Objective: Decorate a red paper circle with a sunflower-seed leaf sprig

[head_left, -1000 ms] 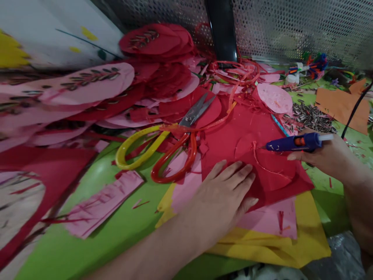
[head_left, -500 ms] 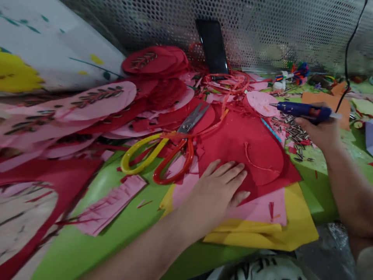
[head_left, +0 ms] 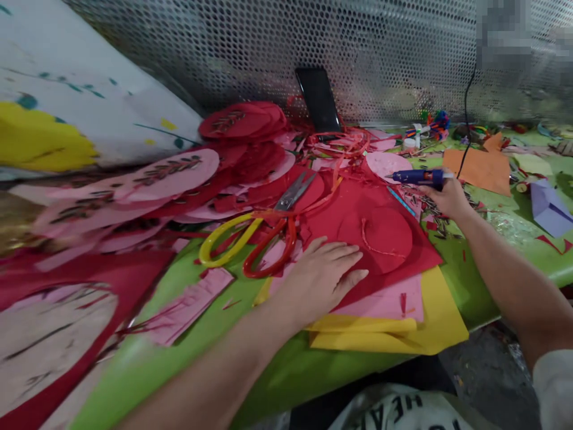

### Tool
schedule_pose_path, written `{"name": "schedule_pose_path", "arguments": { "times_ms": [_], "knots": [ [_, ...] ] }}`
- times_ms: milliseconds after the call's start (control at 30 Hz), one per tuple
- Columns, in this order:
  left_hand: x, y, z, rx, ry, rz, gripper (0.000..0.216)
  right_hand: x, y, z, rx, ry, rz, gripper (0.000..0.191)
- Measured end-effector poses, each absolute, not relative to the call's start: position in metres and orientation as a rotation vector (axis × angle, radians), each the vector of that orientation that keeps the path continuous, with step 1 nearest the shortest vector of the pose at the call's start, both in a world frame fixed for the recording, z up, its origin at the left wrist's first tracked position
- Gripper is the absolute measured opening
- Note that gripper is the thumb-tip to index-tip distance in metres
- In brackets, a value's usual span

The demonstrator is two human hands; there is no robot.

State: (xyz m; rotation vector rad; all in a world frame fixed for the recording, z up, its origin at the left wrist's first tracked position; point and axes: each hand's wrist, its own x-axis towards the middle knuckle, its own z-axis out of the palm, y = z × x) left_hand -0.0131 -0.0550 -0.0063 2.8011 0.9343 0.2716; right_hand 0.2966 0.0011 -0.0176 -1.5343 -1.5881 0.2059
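Light dim, soft. Dark shadow on green table (head_left: pixel 474 298) beside your right arm (head_left: pixel 505 269). Shiny scissor handles (head_left: pixel 293 236) past your left hand (head_left: pixel 324 275); red paper (head_left: pixel 138 275) farther left, blurry. Blocky squares beyond your right hand (head_left: pixel 451 200).

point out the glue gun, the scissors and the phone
Glue gun (head_left: pixel 416 177): head view, on its blue body
Scissors (head_left: pixel 285 202): head view, on metal near the pivot
Phone (head_left: pixel 319 100): head view, on its dark face

1. Looks forward and down from the person's head, above and short of the blue glue gun (head_left: pixel 418 177).
2. Sits near, yet takes in much green table (head_left: pixel 201 331) left of the glue gun.
3. Faces a perforated metal panel (head_left: pixel 385 65) behind the glue gun.
4. Reaches down to lettered cloth (head_left: pixel 385 409) nearer than the glue gun.
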Motion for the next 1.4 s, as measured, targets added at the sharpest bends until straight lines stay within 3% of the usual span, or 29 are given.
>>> {"name": "schedule_pose_path", "arguments": {
  "times_ms": [1000, 1400],
  "knots": [
    [-0.0139, -0.0514, -0.0112, 2.781, 0.92, 0.276, 0.044, 0.2894, 0.0097, -0.0272, -1.459, -1.616, 0.305, 0.04],
    [-0.0152, -0.0504, -0.0137, 2.758, 0.913, 0.273, 0.047, 0.2905, 0.0096, -0.0284, -1.676, -1.743, 0.207, 0.045]
  ]
}}
